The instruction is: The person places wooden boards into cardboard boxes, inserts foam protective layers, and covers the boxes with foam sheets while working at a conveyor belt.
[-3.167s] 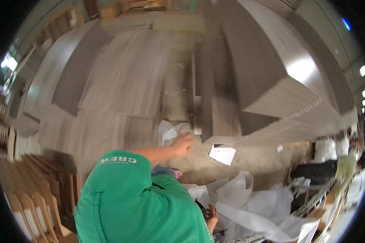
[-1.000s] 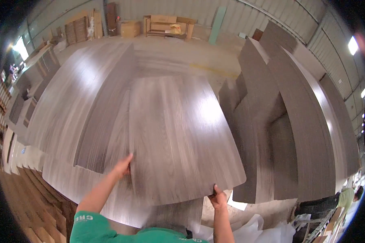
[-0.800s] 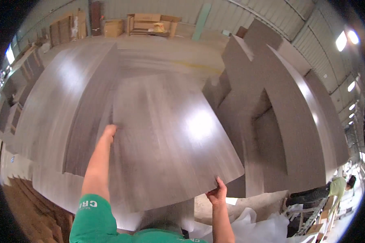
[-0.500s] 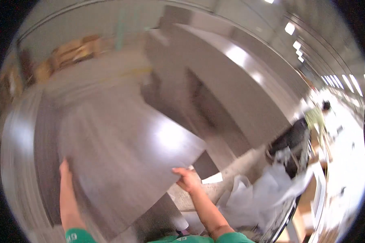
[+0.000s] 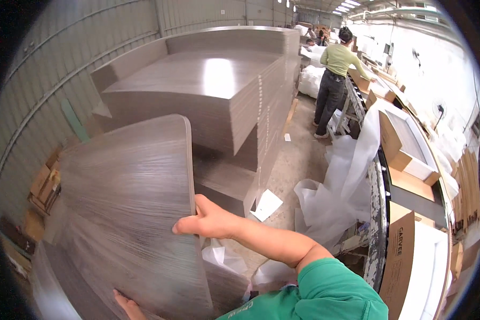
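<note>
A large grey-brown wood-grain panel (image 5: 138,197) with a rounded corner stands tilted up in front of me. My right hand (image 5: 208,217) grips its right edge, the thumb over the near face and the fingers around the edge. Low in the view, my left hand (image 5: 127,306) is at the panel's lower left part, only partly visible; its fingers lie along the board. Below and left of the held panel are further boards of the same grey-brown colour (image 5: 74,277).
Ahead stands a tall stack of grey-brown panels (image 5: 170,96). White foam sheeting (image 5: 333,186) hangs by a conveyor (image 5: 377,218) carrying open cardboard boxes (image 5: 397,250). A person in a light green top (image 5: 336,61) works farther along it. A white paper sheet (image 5: 267,205) lies on the floor.
The view has swung right and upward. The panel has gone from lying nearly flat to tilted upright, with my right hand still on its edge and my left hand lower.
</note>
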Tool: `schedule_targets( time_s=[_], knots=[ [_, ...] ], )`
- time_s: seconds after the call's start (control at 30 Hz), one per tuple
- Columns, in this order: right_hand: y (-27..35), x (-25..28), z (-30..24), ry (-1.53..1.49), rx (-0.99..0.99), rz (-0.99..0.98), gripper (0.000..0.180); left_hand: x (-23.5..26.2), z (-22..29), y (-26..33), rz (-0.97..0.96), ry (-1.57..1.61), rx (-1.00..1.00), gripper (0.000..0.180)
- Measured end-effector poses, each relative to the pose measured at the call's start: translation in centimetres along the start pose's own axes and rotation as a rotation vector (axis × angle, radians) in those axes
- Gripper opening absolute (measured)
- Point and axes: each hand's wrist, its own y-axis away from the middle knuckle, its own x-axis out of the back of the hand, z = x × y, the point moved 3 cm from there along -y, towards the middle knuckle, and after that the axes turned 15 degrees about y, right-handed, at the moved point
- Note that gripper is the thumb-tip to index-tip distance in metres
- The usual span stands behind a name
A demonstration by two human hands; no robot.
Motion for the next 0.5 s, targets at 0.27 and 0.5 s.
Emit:
schedule_targets(
  time_s=[0.27, 0.5],
  knots=[
    [16.4, 8.9, -10.5, 0.195, 0.440, 0.150, 0.044, -12.0, -5.2, 1.1, -0.705, -0.079, -0.275, 0.063],
    [34.9, 18.0, -9.8, -0.366, 0.659, 0.800, 0.033, -36.8, -12.6, 18.4, -0.434, 0.294, 0.077, 0.065]
  ],
)
